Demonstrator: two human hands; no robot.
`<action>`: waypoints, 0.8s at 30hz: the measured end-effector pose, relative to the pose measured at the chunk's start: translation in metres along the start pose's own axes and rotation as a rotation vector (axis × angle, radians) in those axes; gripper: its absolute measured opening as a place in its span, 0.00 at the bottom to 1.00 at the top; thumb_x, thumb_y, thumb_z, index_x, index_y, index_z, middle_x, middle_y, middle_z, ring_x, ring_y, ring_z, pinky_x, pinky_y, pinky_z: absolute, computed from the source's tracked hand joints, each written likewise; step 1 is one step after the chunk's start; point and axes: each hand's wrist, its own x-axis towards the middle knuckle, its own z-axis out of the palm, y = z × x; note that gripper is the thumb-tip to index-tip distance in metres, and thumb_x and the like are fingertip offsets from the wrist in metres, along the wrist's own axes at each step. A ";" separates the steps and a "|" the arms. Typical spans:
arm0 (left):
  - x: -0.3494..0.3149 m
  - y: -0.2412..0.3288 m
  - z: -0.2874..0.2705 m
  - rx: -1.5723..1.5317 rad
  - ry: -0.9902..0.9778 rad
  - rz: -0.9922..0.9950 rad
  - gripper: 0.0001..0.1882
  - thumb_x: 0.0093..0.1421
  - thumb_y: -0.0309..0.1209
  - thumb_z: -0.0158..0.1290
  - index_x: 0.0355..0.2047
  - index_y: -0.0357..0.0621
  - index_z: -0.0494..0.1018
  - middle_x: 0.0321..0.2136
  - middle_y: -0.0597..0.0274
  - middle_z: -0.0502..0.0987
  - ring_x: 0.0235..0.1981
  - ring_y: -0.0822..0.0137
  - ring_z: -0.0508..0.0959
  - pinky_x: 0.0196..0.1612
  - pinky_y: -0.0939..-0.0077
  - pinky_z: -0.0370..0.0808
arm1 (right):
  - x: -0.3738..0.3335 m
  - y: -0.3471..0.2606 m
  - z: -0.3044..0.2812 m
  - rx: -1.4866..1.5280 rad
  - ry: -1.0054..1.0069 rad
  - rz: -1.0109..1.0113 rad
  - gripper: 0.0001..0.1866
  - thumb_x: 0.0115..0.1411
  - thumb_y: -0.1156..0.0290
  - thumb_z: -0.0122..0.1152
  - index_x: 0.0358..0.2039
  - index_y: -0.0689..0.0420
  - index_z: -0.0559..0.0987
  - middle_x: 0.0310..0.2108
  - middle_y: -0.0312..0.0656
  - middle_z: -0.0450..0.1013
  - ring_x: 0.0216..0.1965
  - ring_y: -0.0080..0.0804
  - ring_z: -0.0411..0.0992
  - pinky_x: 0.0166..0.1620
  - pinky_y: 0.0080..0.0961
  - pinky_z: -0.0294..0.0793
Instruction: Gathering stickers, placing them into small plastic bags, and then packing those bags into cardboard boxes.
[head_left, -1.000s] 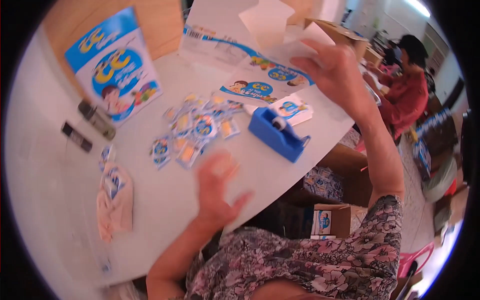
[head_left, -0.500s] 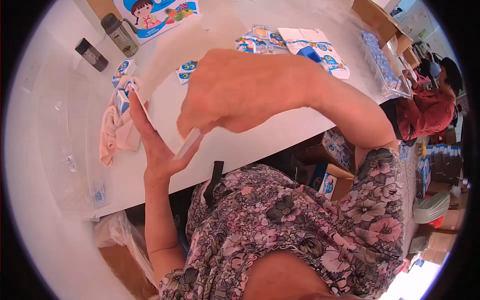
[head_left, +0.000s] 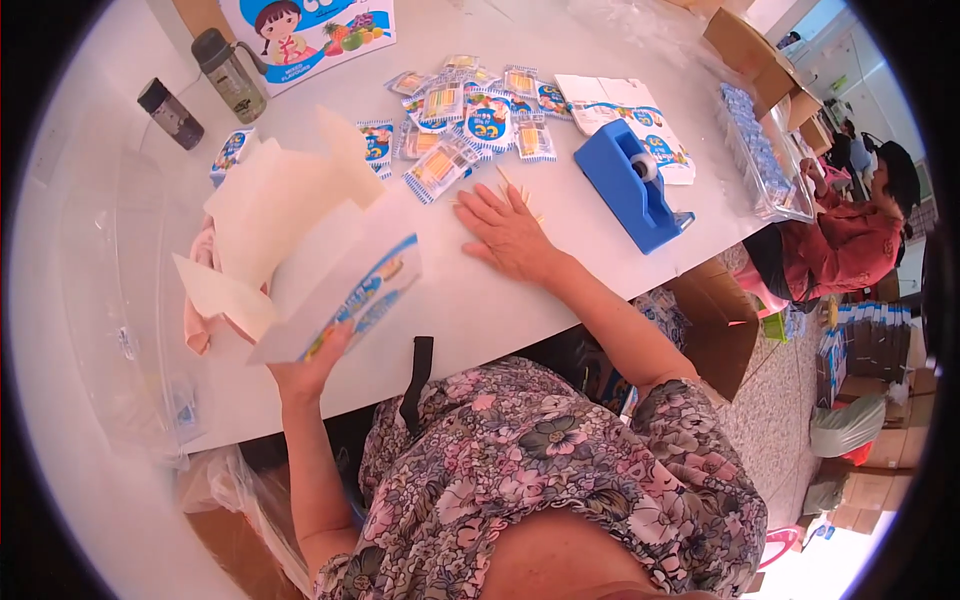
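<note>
My left hand is closed on an unfolded printed carton, gripping it by its lower edge. Cream inner flaps spread up and away from me, and a blue-printed panel faces right. My right hand lies flat on the table with its fingers spread, palm down, holding nothing that shows. A few thin pale sticks lie at its fingertips. Just beyond them is a loose pile of small clear-and-blue sachets. Behind the carton, a pink cloth is partly hidden.
A blue tape dispenser stands right of my right hand, beside flat printed cartons. Farther right is a clear tray of blue packets. Two bottles and a small box stand at left. A person in red sits at far right.
My right hand has dropped from close in front of the camera to the table, uncovering sachets and the tape dispenser. My left hand now holds the unfolded carton.
</note>
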 end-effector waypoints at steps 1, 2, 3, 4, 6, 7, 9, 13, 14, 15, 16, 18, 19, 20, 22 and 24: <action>-0.001 0.004 0.000 0.005 -0.088 0.021 0.33 0.46 0.25 0.70 0.52 0.32 0.69 0.39 0.58 0.78 0.37 0.69 0.78 0.39 0.76 0.78 | -0.005 0.009 0.003 0.009 -0.055 0.041 0.30 0.68 0.52 0.48 0.65 0.55 0.64 0.70 0.40 0.54 0.73 0.36 0.44 0.72 0.50 0.36; -0.002 0.007 0.000 0.010 -0.097 0.021 0.33 0.46 0.25 0.70 0.52 0.32 0.69 0.39 0.58 0.78 0.37 0.69 0.78 0.39 0.76 0.78 | -0.010 0.019 0.004 0.019 -0.031 0.048 0.32 0.69 0.50 0.44 0.67 0.54 0.61 0.70 0.39 0.54 0.73 0.36 0.43 0.72 0.49 0.34; -0.006 0.010 -0.004 0.005 -0.123 -0.003 0.31 0.47 0.25 0.70 0.51 0.32 0.71 0.40 0.58 0.78 0.37 0.69 0.78 0.39 0.75 0.78 | -0.018 0.027 0.003 0.027 -0.109 0.087 0.32 0.69 0.50 0.44 0.67 0.54 0.61 0.70 0.39 0.54 0.73 0.36 0.43 0.72 0.49 0.34; -0.007 0.008 -0.008 0.000 -0.133 -0.014 0.30 0.47 0.25 0.70 0.50 0.32 0.71 0.40 0.57 0.78 0.37 0.69 0.78 0.39 0.75 0.79 | -0.023 0.037 0.001 0.009 -0.092 0.100 0.32 0.69 0.51 0.45 0.68 0.54 0.60 0.71 0.38 0.53 0.73 0.35 0.43 0.72 0.49 0.34; -0.013 -0.001 -0.021 0.009 -0.134 -0.011 0.26 0.48 0.24 0.69 0.48 0.32 0.73 0.40 0.56 0.78 0.36 0.68 0.78 0.39 0.74 0.79 | -0.034 0.053 -0.005 -0.011 -0.076 0.107 0.32 0.69 0.52 0.45 0.68 0.55 0.58 0.71 0.38 0.52 0.73 0.35 0.43 0.72 0.49 0.35; -0.015 -0.009 -0.030 0.023 -0.075 -0.074 0.25 0.49 0.24 0.69 0.47 0.32 0.74 0.39 0.56 0.78 0.36 0.68 0.78 0.39 0.74 0.79 | -0.037 0.059 -0.008 -0.013 -0.092 0.153 0.33 0.69 0.52 0.46 0.68 0.55 0.58 0.71 0.40 0.51 0.74 0.37 0.43 0.72 0.49 0.35; -0.019 -0.029 -0.046 0.100 -0.131 0.008 0.25 0.51 0.26 0.68 0.48 0.32 0.73 0.41 0.54 0.78 0.39 0.65 0.78 0.42 0.72 0.78 | -0.039 0.063 -0.015 -0.008 -0.112 0.194 0.33 0.69 0.53 0.46 0.69 0.55 0.58 0.72 0.42 0.50 0.74 0.38 0.42 0.72 0.49 0.36; -0.025 -0.056 -0.064 0.386 -0.174 0.022 0.30 0.55 0.34 0.65 0.54 0.31 0.69 0.48 0.48 0.75 0.49 0.55 0.75 0.54 0.64 0.73 | -0.034 0.038 -0.037 0.140 0.180 0.153 0.39 0.63 0.48 0.55 0.68 0.57 0.59 0.71 0.51 0.48 0.73 0.47 0.44 0.71 0.49 0.40; -0.028 -0.057 -0.059 0.418 -0.138 -0.066 0.31 0.55 0.35 0.65 0.55 0.31 0.69 0.49 0.47 0.75 0.50 0.54 0.75 0.55 0.63 0.72 | -0.032 0.027 -0.044 0.320 0.328 0.061 0.43 0.60 0.46 0.60 0.68 0.57 0.59 0.71 0.54 0.47 0.73 0.48 0.45 0.71 0.48 0.41; -0.031 -0.053 -0.056 0.483 -0.185 -0.002 0.32 0.56 0.36 0.64 0.56 0.31 0.68 0.50 0.46 0.75 0.51 0.53 0.75 0.57 0.62 0.71 | -0.030 0.014 -0.049 0.335 0.292 0.069 0.43 0.60 0.46 0.60 0.68 0.57 0.59 0.71 0.54 0.47 0.73 0.48 0.45 0.71 0.48 0.41; -0.031 -0.054 -0.040 0.419 -0.263 0.037 0.42 0.50 0.41 0.67 0.60 0.34 0.61 0.55 0.46 0.66 0.56 0.52 0.68 0.60 0.60 0.66 | -0.028 0.001 -0.054 0.541 0.379 -0.007 0.49 0.53 0.46 0.66 0.69 0.57 0.57 0.71 0.53 0.48 0.72 0.49 0.47 0.70 0.48 0.47; -0.028 -0.058 0.003 0.302 -0.431 0.033 0.57 0.43 0.47 0.71 0.66 0.38 0.50 0.63 0.44 0.53 0.63 0.49 0.58 0.65 0.56 0.58 | -0.028 -0.020 -0.063 0.777 0.456 -0.078 0.56 0.47 0.46 0.73 0.69 0.56 0.55 0.71 0.52 0.49 0.71 0.49 0.50 0.69 0.47 0.52; -0.027 -0.059 0.025 0.252 -0.520 -0.013 0.62 0.40 0.49 0.72 0.68 0.39 0.47 0.65 0.43 0.48 0.66 0.47 0.54 0.67 0.55 0.55 | -0.030 -0.026 -0.068 0.831 0.320 -0.054 0.58 0.45 0.47 0.75 0.70 0.57 0.55 0.71 0.52 0.51 0.71 0.50 0.51 0.69 0.46 0.53; -0.025 -0.058 0.033 0.231 -0.568 -0.087 0.61 0.41 0.48 0.72 0.67 0.40 0.47 0.65 0.43 0.47 0.66 0.46 0.53 0.68 0.55 0.54 | -0.032 -0.030 -0.072 0.877 0.180 -0.032 0.59 0.43 0.48 0.76 0.70 0.57 0.54 0.70 0.52 0.52 0.70 0.50 0.52 0.69 0.44 0.54; -0.020 -0.058 0.049 0.332 -0.616 -0.033 0.60 0.42 0.47 0.71 0.68 0.40 0.47 0.65 0.42 0.47 0.67 0.44 0.52 0.68 0.54 0.53 | -0.036 -0.034 -0.082 0.905 0.113 0.036 0.59 0.43 0.48 0.77 0.69 0.58 0.55 0.70 0.52 0.53 0.69 0.50 0.54 0.68 0.44 0.54; -0.018 -0.057 0.054 0.450 -0.609 0.090 0.61 0.42 0.46 0.71 0.68 0.40 0.46 0.65 0.42 0.47 0.67 0.43 0.51 0.69 0.53 0.53 | -0.038 -0.039 -0.092 0.917 0.055 0.100 0.60 0.42 0.47 0.77 0.69 0.58 0.56 0.69 0.52 0.55 0.69 0.51 0.55 0.68 0.45 0.55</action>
